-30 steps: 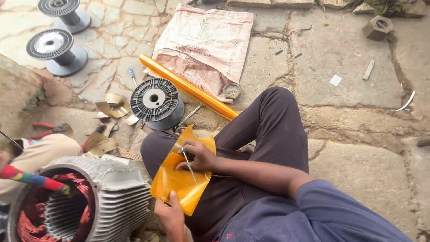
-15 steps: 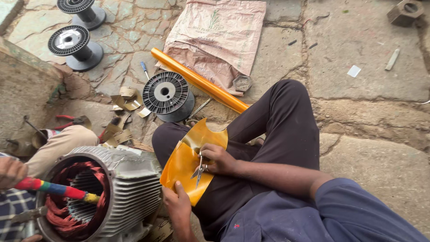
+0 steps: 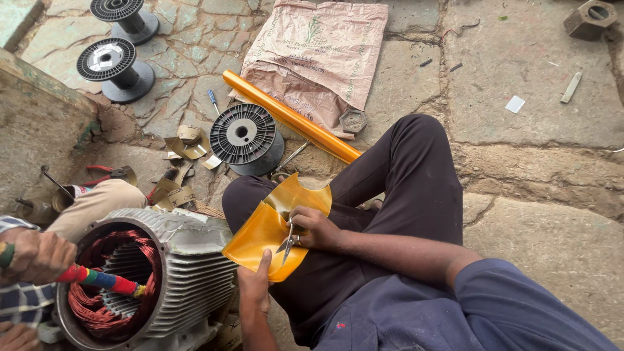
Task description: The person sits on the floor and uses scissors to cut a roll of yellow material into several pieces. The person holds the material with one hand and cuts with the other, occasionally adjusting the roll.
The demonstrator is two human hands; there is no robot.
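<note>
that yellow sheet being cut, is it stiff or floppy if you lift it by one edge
Probably floppy: the thin glossy yellow sheet curls and folds over between the left hand and the right hand working small metal scissors. It looks light, and its shiny surface may be somewhat slippery.

My lap is crowded: the yellow sheet [image 3: 263, 237] fills the room between my left hand [image 3: 255, 286] and right hand [image 3: 312, 227]. Just left of it, the motor shell [image 3: 175, 260] blocks that side, and another person's hand [image 3: 39, 257] pokes a striped tool [image 3: 97, 279] into its opening. Ahead, a black spool [image 3: 244, 135] and an orange tube [image 3: 292, 120] lie across the way. Right of my knee [image 3: 416, 143], the stone floor [image 3: 533, 149] lies bare.
</note>
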